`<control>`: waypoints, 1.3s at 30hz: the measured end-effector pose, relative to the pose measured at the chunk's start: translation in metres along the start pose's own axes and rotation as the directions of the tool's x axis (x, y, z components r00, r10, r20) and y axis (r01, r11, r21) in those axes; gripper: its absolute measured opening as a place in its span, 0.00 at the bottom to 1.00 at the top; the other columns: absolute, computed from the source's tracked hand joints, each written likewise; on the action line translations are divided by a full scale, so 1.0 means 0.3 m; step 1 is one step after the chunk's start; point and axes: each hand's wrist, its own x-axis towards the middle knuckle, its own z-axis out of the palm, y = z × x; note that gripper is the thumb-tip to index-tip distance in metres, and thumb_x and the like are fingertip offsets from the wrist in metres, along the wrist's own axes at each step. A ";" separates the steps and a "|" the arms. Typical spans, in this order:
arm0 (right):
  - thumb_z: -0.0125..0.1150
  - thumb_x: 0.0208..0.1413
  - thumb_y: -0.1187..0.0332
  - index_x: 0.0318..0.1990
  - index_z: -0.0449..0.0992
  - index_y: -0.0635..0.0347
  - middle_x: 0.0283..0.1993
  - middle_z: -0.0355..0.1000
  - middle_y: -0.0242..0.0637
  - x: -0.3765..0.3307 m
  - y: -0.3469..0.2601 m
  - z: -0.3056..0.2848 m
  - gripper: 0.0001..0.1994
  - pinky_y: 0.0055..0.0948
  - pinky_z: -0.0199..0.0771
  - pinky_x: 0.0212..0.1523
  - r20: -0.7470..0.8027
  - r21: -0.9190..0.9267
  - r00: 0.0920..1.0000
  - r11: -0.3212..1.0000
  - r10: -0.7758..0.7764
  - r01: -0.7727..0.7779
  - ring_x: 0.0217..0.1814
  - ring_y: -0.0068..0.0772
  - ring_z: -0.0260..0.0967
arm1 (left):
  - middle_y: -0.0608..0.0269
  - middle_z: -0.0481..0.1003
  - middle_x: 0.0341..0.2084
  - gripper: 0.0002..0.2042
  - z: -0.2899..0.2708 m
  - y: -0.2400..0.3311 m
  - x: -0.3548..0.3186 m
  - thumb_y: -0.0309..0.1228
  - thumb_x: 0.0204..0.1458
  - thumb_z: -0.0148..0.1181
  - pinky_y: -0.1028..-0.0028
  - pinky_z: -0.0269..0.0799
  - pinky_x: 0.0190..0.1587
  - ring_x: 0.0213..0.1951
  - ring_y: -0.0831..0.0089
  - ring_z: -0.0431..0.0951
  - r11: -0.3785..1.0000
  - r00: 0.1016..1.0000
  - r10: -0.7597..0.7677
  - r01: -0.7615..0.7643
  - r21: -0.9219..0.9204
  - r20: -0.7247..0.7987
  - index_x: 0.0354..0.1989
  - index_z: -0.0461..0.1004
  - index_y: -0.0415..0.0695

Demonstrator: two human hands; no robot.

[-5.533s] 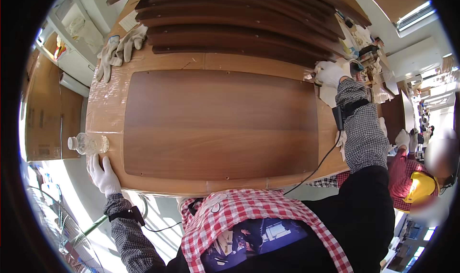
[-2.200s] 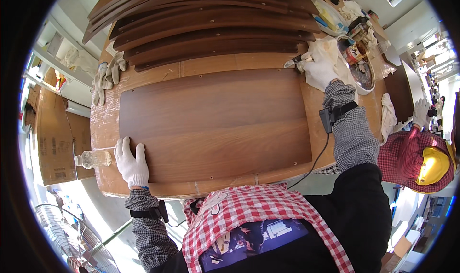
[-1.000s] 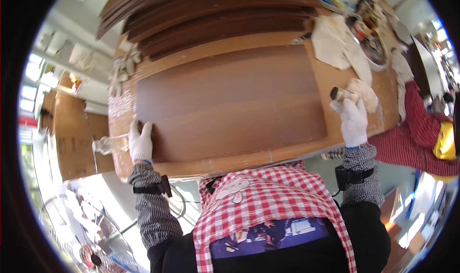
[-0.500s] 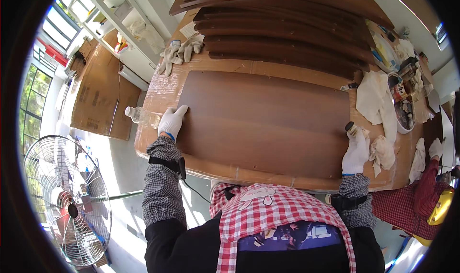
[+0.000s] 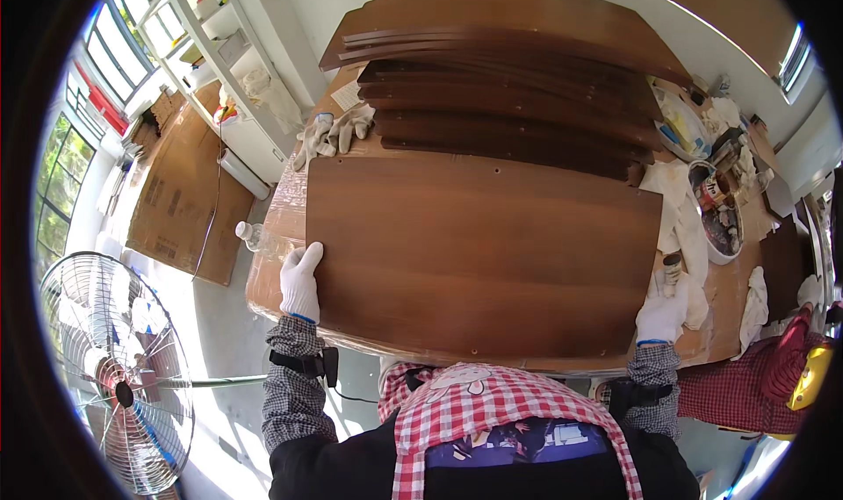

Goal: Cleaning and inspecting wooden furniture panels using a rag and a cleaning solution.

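Note:
A wide brown wooden board (image 5: 483, 254) with small holes near its edges lies in front of me. My left hand (image 5: 300, 280), in a white glove, is closed on the board's left edge, thumb on top and the other fingers hidden below. At the right edge, my gloved right hand (image 5: 660, 311) is closed round a small pale cylinder with a dark cap (image 5: 672, 273), too small to name more exactly. That hand also touches the board; its grip underneath is hidden. A clear plastic bottle (image 5: 253, 234) lies beside the board's left edge.
Stacked brown boards (image 5: 518, 105) fill the table's far side. Work gloves (image 5: 338, 131) lie at the far left. White rags (image 5: 676, 210) and a tub (image 5: 720, 215) of supplies sit right. A fan (image 5: 123, 395) stands at left; a co-worker's sleeve (image 5: 786, 364) shows at right.
The board has shifted toward me and slightly turned, its near edge now closer to my apron. Both hands moved with it, the left one sliding down and away from the bottle. My view has tilted too.

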 end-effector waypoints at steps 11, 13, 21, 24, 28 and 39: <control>0.48 0.77 0.54 0.61 0.74 0.59 0.56 0.79 0.36 -0.197 -0.346 0.294 0.20 0.41 0.74 0.70 0.379 0.207 0.876 0.950 -0.299 0.235 0.59 0.35 0.77 | 0.61 0.80 0.42 0.13 -0.116 0.267 -0.324 0.37 0.68 0.60 0.70 0.75 0.52 0.44 0.73 0.78 0.973 0.971 0.205 -0.216 -0.082 -0.127 0.47 0.78 0.37; 0.45 0.79 0.56 0.58 0.76 0.59 0.56 0.82 0.36 -0.178 -0.369 0.356 0.18 0.42 0.78 0.67 0.549 0.238 0.812 0.968 -0.197 0.074 0.56 0.36 0.81 | 0.63 0.80 0.42 0.14 -0.180 0.385 -0.391 0.38 0.69 0.59 0.69 0.75 0.52 0.44 0.73 0.78 0.960 0.947 0.272 -0.279 -0.014 -0.173 0.48 0.78 0.38; 0.44 0.79 0.57 0.59 0.78 0.60 0.53 0.84 0.36 -0.025 -0.477 0.712 0.19 0.46 0.76 0.68 0.724 0.333 0.640 0.943 -0.258 0.004 0.55 0.38 0.80 | 0.57 0.82 0.49 0.18 -0.121 0.955 -0.329 0.40 0.71 0.56 0.70 0.80 0.53 0.50 0.72 0.83 0.930 0.929 0.356 -0.363 0.059 0.105 0.58 0.77 0.38; 0.45 0.78 0.62 0.53 0.77 0.60 0.50 0.82 0.38 0.102 -0.504 0.831 0.14 0.52 0.77 0.68 0.645 0.302 0.733 0.953 -0.217 0.016 0.56 0.40 0.79 | 0.56 0.83 0.48 0.17 0.075 1.051 -0.200 0.36 0.69 0.57 0.71 0.80 0.51 0.49 0.72 0.84 0.969 0.965 0.244 -0.246 0.015 0.092 0.58 0.78 0.37; 0.50 0.76 0.58 0.52 0.78 0.57 0.48 0.81 0.35 0.281 -0.550 0.907 0.14 0.45 0.81 0.58 0.535 0.158 0.828 0.983 -0.167 0.096 0.50 0.38 0.78 | 0.58 0.85 0.41 0.20 0.272 1.044 0.087 0.45 0.66 0.60 0.68 0.84 0.43 0.37 0.69 0.86 0.910 0.957 0.260 -0.288 0.298 0.133 0.55 0.81 0.40; 0.53 0.74 0.55 0.63 0.72 0.55 0.57 0.77 0.41 0.445 -0.587 1.117 0.19 0.41 0.82 0.49 0.438 -0.218 0.896 0.959 -0.069 0.180 0.54 0.42 0.75 | 0.47 0.67 0.72 0.35 0.613 0.959 0.445 0.53 0.67 0.55 0.65 0.62 0.72 0.71 0.58 0.68 0.945 0.953 0.022 -0.119 0.304 0.303 0.74 0.66 0.39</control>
